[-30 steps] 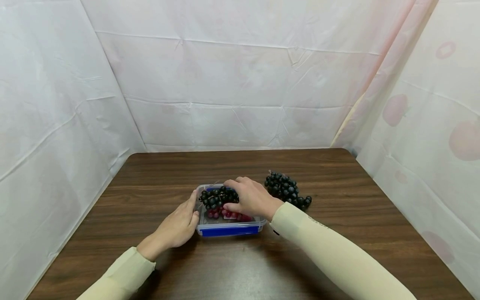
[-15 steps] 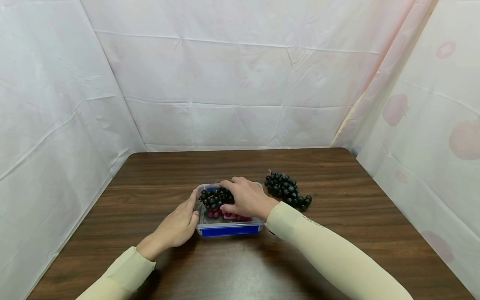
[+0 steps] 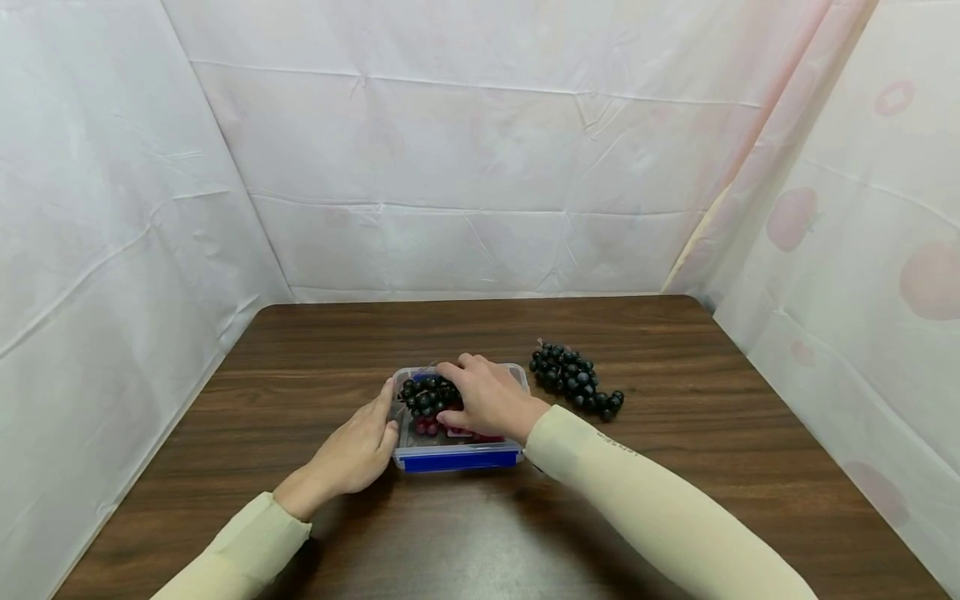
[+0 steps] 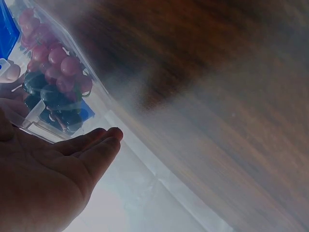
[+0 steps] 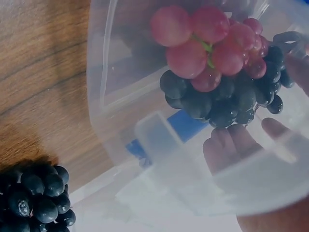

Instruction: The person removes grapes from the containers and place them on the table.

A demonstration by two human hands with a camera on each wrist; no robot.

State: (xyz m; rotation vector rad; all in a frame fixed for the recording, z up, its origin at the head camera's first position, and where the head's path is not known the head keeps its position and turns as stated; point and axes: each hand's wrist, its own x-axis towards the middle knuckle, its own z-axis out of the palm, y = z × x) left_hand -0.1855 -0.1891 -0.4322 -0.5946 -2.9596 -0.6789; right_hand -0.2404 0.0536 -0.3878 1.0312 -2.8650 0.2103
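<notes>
A clear plastic food container with a blue clip [image 3: 459, 461] stands on the table. Inside lie a bunch of black grapes [image 3: 426, 395] and a bunch of red grapes [image 3: 427, 427], side by side. My left hand [image 3: 356, 446] presses its straight fingers along the container's left wall. My right hand [image 3: 487, 398] reaches into the container from the right, its fingers and thumb gripping the right part of the black grapes. Through the clear wall, the right wrist view shows the right fingers [image 5: 231, 145] beside these grapes. The back of the right hand hides part of both bunches.
A second bunch of black grapes [image 3: 573, 379] lies on the brown wooden table [image 3: 337, 350], just right of the container. White cloth walls [image 3: 480, 167] enclose the table at the back and both sides.
My right hand has shifted slightly left inside the container and covers more of the black grapes. The left hand and the second bunch have stayed put.
</notes>
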